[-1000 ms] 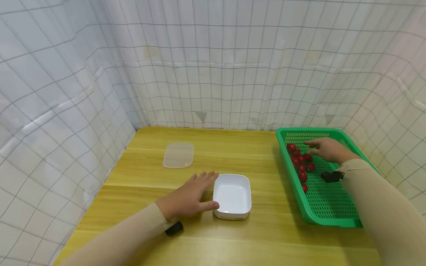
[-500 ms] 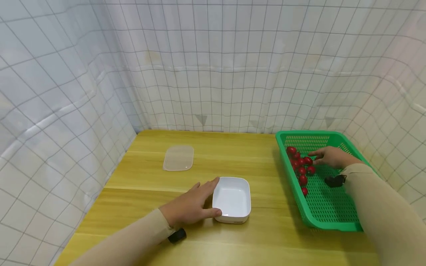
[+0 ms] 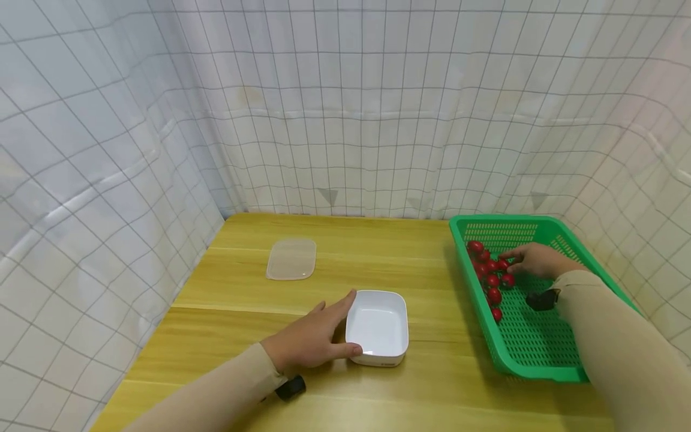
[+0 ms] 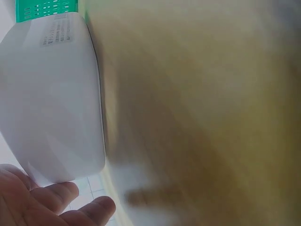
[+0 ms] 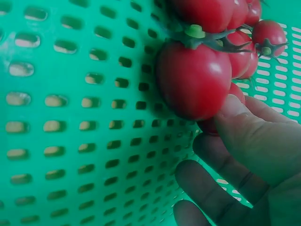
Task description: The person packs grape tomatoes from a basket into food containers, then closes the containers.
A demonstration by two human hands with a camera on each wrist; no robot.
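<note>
A white square container point(image 3: 376, 324) stands on the wooden table, with a printed label low on its wall. My left hand point(image 3: 315, 339) rests against its left side, thumb at the front corner and forefinger at the back corner. The left wrist view has fingertips point(image 4: 63, 193) right at the container wall. Inside a green basket point(image 3: 504, 354), my right hand point(image 3: 540, 261) pinches a cherry tomato point(image 5: 237, 92) between thumb and forefinger, partly hidden behind a larger cherry tomato point(image 5: 193, 80) with a green stem. Several more red cherry tomatoes point(image 3: 493, 295) lie along the basket's left side.
A translucent square lid point(image 3: 292, 259) lies flat at the back left of the table point(image 3: 399, 396). White grid-patterned curtains point(image 3: 378, 108) hang behind and on both sides. The basket has raised slotted walls.
My right hand has lowered into the basket and its thumb and forefinger have closed in on the tomatoes. My left hand has settled against the container, and the view has tilted slightly.
</note>
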